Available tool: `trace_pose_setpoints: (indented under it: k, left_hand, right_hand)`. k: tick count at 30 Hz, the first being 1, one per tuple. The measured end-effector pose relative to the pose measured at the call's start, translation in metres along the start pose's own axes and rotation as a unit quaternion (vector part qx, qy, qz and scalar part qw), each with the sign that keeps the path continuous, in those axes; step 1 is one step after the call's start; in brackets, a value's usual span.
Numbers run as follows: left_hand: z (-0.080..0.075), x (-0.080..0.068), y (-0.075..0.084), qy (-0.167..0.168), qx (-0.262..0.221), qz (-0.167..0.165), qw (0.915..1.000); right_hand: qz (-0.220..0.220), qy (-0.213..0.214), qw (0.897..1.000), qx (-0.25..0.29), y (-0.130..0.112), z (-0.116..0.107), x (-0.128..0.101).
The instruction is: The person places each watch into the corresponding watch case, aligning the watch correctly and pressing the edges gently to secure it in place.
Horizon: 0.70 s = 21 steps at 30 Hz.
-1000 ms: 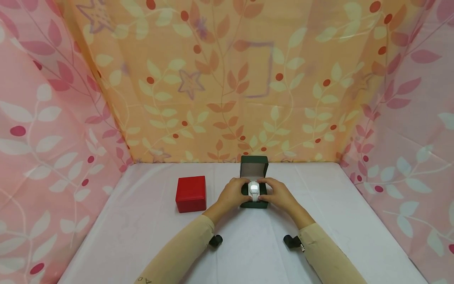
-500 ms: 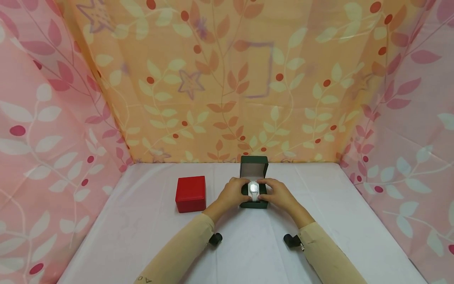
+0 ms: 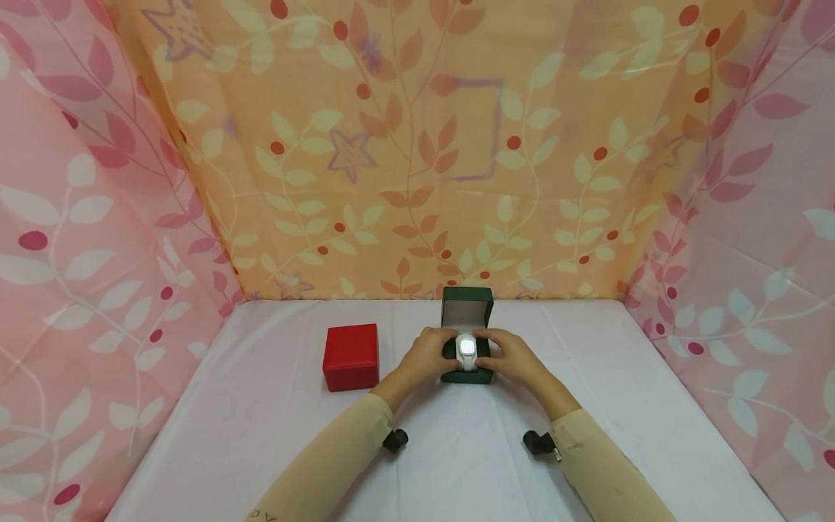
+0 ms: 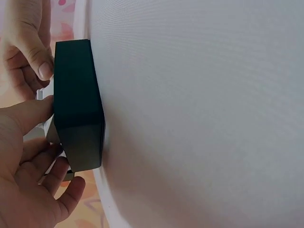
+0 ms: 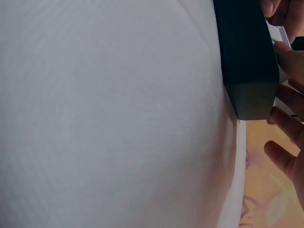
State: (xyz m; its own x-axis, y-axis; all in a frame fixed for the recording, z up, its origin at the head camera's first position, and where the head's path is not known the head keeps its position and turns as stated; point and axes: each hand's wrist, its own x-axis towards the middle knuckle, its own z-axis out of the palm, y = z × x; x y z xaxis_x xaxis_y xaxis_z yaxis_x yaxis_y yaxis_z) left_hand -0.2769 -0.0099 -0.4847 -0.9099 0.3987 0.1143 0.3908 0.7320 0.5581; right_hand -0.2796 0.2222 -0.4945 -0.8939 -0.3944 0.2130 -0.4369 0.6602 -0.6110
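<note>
A white watch (image 3: 467, 349) sits in an open dark green watch box (image 3: 467, 378), its face turned up and bright. My left hand (image 3: 428, 355) pinches the watch from the left, thumb at the strap's near end and index finger at the far end. From the other side my right hand (image 3: 517, 358) pinches it the same way. In the left wrist view the green box (image 4: 78, 85) rests on the table, and its wall hides most of the watch. The right wrist view has the fingers (image 5: 285, 121) of my right hand curled over the box's rim.
Left of the green box stands a closed red box (image 3: 352, 357) on the white-covered table (image 3: 450, 464). The green box's raised lid (image 3: 467, 304) stands behind the hands. Floral cloth walls (image 3: 417, 203) enclose the table at the back and both sides.
Both hands stay almost still at the watch. The watch face shines brighter now than a second ago.
</note>
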Motion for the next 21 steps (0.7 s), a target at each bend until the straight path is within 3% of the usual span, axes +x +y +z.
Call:
trace_pose_setpoints:
  k: [8, 17, 21]
  left_hand:
    - [-0.007, -0.004, -0.003, 0.006, -0.029, -0.022, 0.9993]
    - [-0.026, -0.005, -0.009, 0.029, -0.034, -0.003, 0.999]
    - [-0.035, -0.005, -0.009, 0.041, -0.027, -0.013, 0.9987]
  right_hand:
    - [0.008, 0.001, 1.0, 0.007, -0.004, -0.01, -0.003]
    - [-0.002, 0.015, 1.0, -0.008, -0.004, -0.029, -0.007]
    - [-0.016, 0.023, 1.0, -0.014, 0.002, -0.035, -0.008]
